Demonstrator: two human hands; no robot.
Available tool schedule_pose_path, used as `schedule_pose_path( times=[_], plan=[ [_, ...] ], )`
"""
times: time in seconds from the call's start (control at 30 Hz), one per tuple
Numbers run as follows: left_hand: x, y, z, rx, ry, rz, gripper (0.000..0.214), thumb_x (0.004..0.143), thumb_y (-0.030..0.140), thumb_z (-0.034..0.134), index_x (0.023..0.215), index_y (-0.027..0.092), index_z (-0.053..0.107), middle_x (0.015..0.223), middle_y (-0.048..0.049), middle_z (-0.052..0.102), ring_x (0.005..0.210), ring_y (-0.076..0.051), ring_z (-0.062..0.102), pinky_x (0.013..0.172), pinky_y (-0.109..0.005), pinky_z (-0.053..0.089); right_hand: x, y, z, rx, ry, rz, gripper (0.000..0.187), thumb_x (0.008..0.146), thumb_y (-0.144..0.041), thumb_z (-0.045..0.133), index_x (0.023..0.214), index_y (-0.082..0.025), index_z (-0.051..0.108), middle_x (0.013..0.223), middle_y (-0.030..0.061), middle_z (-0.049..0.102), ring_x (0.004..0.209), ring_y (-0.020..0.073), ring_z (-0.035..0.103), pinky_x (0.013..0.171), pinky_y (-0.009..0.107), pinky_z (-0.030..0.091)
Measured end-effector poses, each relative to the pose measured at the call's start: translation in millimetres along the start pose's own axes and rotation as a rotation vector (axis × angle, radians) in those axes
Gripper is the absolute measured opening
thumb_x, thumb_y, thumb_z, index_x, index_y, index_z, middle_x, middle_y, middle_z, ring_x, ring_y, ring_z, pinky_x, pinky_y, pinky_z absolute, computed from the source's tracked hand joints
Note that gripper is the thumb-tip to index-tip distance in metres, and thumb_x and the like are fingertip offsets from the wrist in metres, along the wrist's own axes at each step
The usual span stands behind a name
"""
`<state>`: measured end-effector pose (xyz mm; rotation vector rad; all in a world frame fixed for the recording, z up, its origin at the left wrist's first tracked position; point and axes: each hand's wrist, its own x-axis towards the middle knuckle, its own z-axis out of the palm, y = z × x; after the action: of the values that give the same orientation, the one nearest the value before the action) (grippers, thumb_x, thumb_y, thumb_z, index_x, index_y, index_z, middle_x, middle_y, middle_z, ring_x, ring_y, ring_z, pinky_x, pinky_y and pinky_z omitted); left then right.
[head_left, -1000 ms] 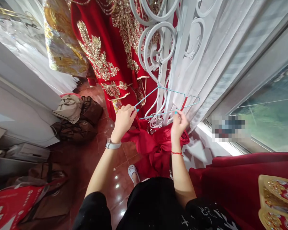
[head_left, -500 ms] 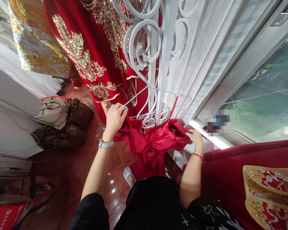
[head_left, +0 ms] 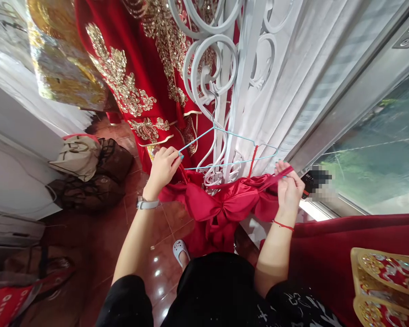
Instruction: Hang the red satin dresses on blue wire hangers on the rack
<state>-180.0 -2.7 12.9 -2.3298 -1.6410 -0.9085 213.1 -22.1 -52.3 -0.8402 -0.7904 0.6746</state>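
A red satin dress (head_left: 206,200) with a gathered bow front hangs from a thin light-blue hanger (head_left: 236,135). Its thin red strap (head_left: 253,161) loops over the hanger's right shoulder. My left hand (head_left: 165,169) is closed around the hanger's left end, beside the dress's other strap. Pinched in my right hand (head_left: 289,188) is the right off-shoulder sleeve (head_left: 278,177), raised close below the hanger's right tip. The hanger's metal hook (head_left: 214,102) is at the white scrollwork rack (head_left: 233,68); whether it is hooked there I cannot tell.
Red gowns with gold embroidery (head_left: 117,75) hang behind the rack on the left. Bags (head_left: 112,159) sit on the tiled floor. White curtain (head_left: 293,91) and a glass door (head_left: 371,150) are at the right. Dark red cloth (head_left: 327,250) fills the lower right.
My right hand has moved up and rightward, pulling the sleeve up towards the hanger's right end. My left hand stays on the hanger's left end. The view has shifted slightly.
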Motion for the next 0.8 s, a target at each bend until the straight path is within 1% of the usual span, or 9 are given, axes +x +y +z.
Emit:
schedule_pose_path(
  times=[0.1,0.17,0.4,0.5,0.57,0.63,0.7,0.77,0.8],
  plan=[
    [3.8,-3.2,-3.6,-0.049,-0.037,0.022,0.028,0.1,0.032,0.044,0.086,0.022,0.066,0.1,-0.0098,0.065,0.091,-0.027,0.049,0.09,-0.045,0.042,17.9,-11.4,7.7,-0.166,0.074,-0.183,0.027,0.073,-0.033,0.076,0.094,-0.016,0.08,0.103,0.0107,0.081,0.109,0.0275,0.076,0.11,0.051,0.054],
    [6.3,-4.1,-5.2,-0.079,-0.068,0.039,0.028,0.099,0.033,0.043,0.086,0.022,0.066,0.1,-0.0098,0.065,0.092,-0.027,0.049,0.092,-0.045,0.042,33.6,-21.6,13.8,-0.309,0.013,-0.237,0.025,0.075,-0.036,0.078,0.089,-0.016,0.081,0.094,0.0078,0.082,0.102,0.0276,0.077,0.105,0.048,0.058],
    [3.9,-0.5,0.6,-0.128,-0.089,0.023,0.029,0.099,0.033,0.041,0.084,0.021,0.064,0.094,-0.0101,0.062,0.089,-0.027,0.05,0.091,-0.045,0.045,70.0,-65.3,54.6,-0.625,-0.43,-0.254,0.024,0.079,-0.044,0.075,0.073,-0.021,0.08,0.074,0.0025,0.079,0.088,0.0268,0.079,0.084,0.04,0.064],
    [1.1,6.8,1.9,-0.114,-0.064,-0.012,0.029,0.1,0.034,0.041,0.085,0.022,0.062,0.091,-0.0089,0.06,0.088,-0.025,0.053,0.089,-0.042,0.046,76.5,-67.4,70.4,-0.663,-0.642,-0.234,0.023,0.078,-0.041,0.071,0.071,-0.02,0.077,0.073,0.0026,0.078,0.085,0.0248,0.077,0.081,0.037,0.063],
    [-1.0,10.7,-0.4,-0.095,-0.023,-0.053,0.028,0.1,0.035,0.041,0.085,0.022,0.061,0.092,-0.0085,0.061,0.089,-0.025,0.055,0.089,-0.041,0.047,79.8,-63.6,73.1,-0.707,-0.752,-0.212,0.017,0.076,-0.036,0.07,0.076,-0.019,0.076,0.077,0.0026,0.077,0.083,0.0224,0.075,0.085,0.037,0.061],
    [-6.7,10.0,-4.2,-0.137,0.029,-0.093,0.025,0.099,0.038,0.046,0.09,0.022,0.063,0.097,-0.0087,0.063,0.095,-0.025,0.058,0.094,-0.041,0.048,79.8,-60.3,70.3,-0.756,-0.716,-0.246,0.017,0.072,-0.028,0.073,0.086,-0.02,0.074,0.088,0.0033,0.077,0.088,0.0212,0.073,0.092,0.039,0.059],
    [-18.8,2.2,-6.5,-0.282,0.116,-0.165,0.025,0.096,0.042,0.052,0.105,0.022,0.064,0.11,-0.0096,0.065,0.105,-0.025,0.06,0.1,-0.041,0.048,73.2,-59.6,66.5,-0.742,-0.576,-0.333,0.029,0.069,-0.023,0.075,0.098,-0.021,0.071,0.101,0.0042,0.075,0.098,0.0209,0.071,0.1,0.039,0.056],
    [-37.7,-11.2,-4.0,-0.496,0.197,-0.293,0.04,0.092,0.047,0.058,0.124,0.023,0.059,0.125,-0.0107,0.064,0.115,-0.025,0.062,0.102,-0.04,0.05,58.0,-60.0,68.1,-0.638,-0.466,-0.413,0.033,0.073,-0.02,0.072,0.105,-0.022,0.067,0.108,0.0044,0.072,0.104,0.0197,0.069,0.104,0.038,0.054],
    [-48.5,-18.5,-0.7,-0.607,0.206,-0.362,0.049,0.09,0.05,0.061,0.13,0.024,0.056,0.13,-0.0112,0.063,0.117,-0.025,0.062,0.101,-0.039,0.052,47.2,-59.4,72.7,-0.571,-0.457,-0.431,0.029,0.077,-0.02,0.069,0.106,-0.023,0.067,0.107,0.0042,0.071,0.104,0.0188,0.069,0.103,0.037,0.054]
  ],
)
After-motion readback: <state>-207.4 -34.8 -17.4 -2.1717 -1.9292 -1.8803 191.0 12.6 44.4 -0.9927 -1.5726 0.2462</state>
